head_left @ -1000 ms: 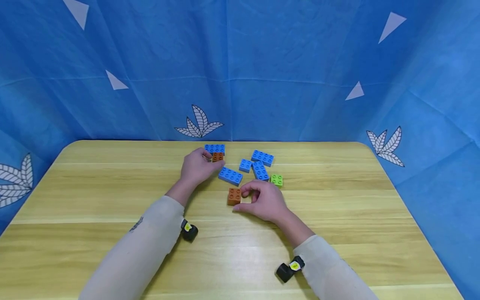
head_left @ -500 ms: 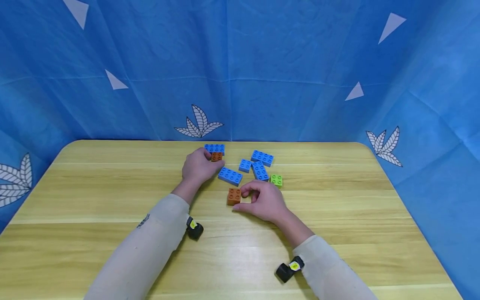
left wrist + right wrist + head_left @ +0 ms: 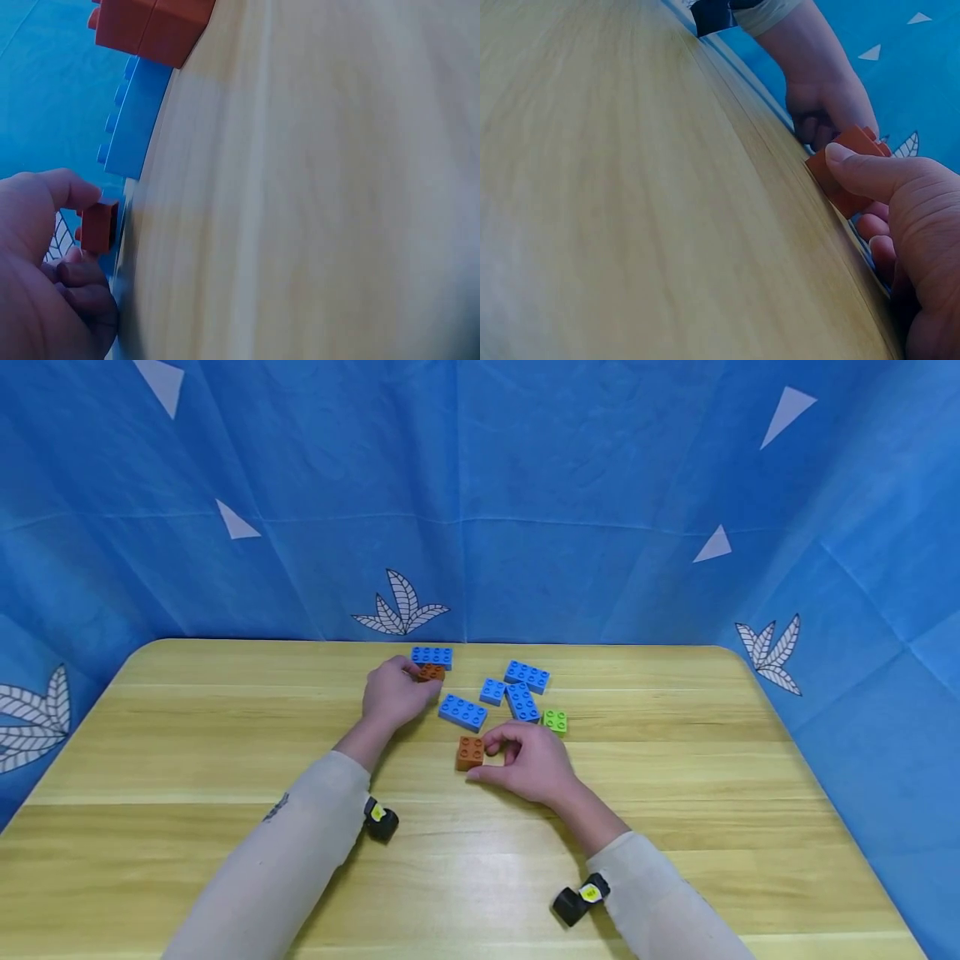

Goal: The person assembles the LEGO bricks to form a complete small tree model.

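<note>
My left hand point(image 3: 396, 693) pinches a small brown brick point(image 3: 431, 672) at the far middle of the wooden table point(image 3: 187, 735); the left wrist view shows that small brown brick point(image 3: 99, 226) between thumb and fingers. A blue brick point(image 3: 431, 656) lies just behind it. My right hand point(image 3: 525, 762) holds a larger brown brick point(image 3: 469, 752) by its right side, nearer to me. In the right wrist view the thumb presses the larger brown brick point(image 3: 845, 178).
Between the hands lies a long blue brick point(image 3: 462, 712). To the right sit a small blue brick point(image 3: 492, 691), two more blue bricks point(image 3: 522, 702) and a green brick point(image 3: 555, 721). Blue cloth point(image 3: 480, 502) walls the table on three sides.
The small brown brick in my left hand has tilted and shifted slightly left. My right hand and its brown brick have stayed in place.
</note>
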Demonstrator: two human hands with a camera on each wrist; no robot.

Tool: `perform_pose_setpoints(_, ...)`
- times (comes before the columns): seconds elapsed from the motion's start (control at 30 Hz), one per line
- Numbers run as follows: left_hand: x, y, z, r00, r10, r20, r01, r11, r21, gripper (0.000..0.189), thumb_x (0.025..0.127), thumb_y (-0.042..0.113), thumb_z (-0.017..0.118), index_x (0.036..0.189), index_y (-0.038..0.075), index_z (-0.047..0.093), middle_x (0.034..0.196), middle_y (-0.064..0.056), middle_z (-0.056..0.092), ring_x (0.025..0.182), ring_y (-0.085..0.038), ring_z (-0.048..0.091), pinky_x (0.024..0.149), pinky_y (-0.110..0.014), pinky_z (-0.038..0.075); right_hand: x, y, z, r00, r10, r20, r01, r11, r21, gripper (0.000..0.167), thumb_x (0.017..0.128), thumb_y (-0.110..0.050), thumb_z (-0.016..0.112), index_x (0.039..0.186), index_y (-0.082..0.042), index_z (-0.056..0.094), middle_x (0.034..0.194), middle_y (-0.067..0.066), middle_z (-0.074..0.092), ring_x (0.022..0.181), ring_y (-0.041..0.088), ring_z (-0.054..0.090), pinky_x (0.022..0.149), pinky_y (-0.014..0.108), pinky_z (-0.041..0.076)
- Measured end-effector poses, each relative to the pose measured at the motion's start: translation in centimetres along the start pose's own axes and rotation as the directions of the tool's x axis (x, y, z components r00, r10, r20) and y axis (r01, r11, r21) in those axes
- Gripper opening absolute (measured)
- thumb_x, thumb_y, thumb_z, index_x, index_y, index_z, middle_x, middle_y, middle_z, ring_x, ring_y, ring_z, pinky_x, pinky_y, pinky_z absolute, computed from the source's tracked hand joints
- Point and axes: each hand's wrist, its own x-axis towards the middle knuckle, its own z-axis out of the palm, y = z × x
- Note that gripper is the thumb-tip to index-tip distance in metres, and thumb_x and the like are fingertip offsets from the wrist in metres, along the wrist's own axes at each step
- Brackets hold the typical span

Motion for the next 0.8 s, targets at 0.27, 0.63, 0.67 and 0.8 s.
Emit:
perform_pose_setpoints(0.27, -1.1, -0.9, -0.9, 0.999, 0.029, 0.023, -0.026, 0.990, -0.138, 0.041, 0.086, 0.033, 0.078, 0.112, 0.007, 0.062, 0.082, -0.009, 0.057, 0.066, -0.023, 0.050, 0.057, -0.033, 0.042, 0.0, 0.0, 0.0, 1.000, -0.018, 0.001, 0.018, 1.000, 0.005, 0.036, 0.070, -0.043, 0.091, 0.094, -0.022, 0.075, 0.084, -0.010, 0.065, 0.063, 0.011, 0.056, 0.059, 0.031, 0.047)
perform_pose_setpoints(0.63, -4.1, -0.3, -2.3, 0.948, 0.301, 0.101, -0.262, 0.921, -0.289, 0.032, 0.087, 0.023, 0.079, 0.113, 0.011, 0.066, 0.075, -0.006, 0.049, 0.062, -0.024, 0.044, 0.057, -0.034, 0.038, 0.1, 0.1, -0.1, 0.998, -0.057, -0.023, 0.058, 0.998, 0.008, 0.036, 0.071, -0.039, 0.092, 0.099, -0.021, 0.078, 0.083, -0.010, 0.066, 0.062, 0.010, 0.056, 0.057, 0.030, 0.048)
perform_pose_setpoints(0.67, -4.4, -0.2, -2.4, 0.943, 0.313, 0.110, -0.270, 0.916, -0.296, 0.032, 0.087, 0.022, 0.080, 0.113, 0.011, 0.066, 0.075, -0.006, 0.049, 0.062, -0.024, 0.044, 0.057, -0.034, 0.038, 0.1, 0.1, -0.1, 0.998, -0.058, -0.023, 0.058, 0.998, 0.007, 0.037, 0.071, -0.039, 0.092, 0.099, -0.021, 0.078, 0.083, -0.010, 0.066, 0.062, 0.010, 0.056, 0.057, 0.030, 0.048)
perform_pose_setpoints(0.8, -5.3, 0.0, -2.8, 0.925, 0.350, 0.150, -0.290, 0.903, -0.318, 0.032, 0.086, 0.022, 0.080, 0.113, 0.011, 0.067, 0.074, -0.007, 0.049, 0.062, -0.024, 0.044, 0.058, -0.035, 0.037, 0.1, 0.0, 0.0, 0.997, -0.066, -0.030, 0.066, 0.998, 0.002, 0.037, 0.070, -0.039, 0.092, 0.099, -0.021, 0.078, 0.083, -0.009, 0.066, 0.061, 0.010, 0.055, 0.057, 0.030, 0.047)
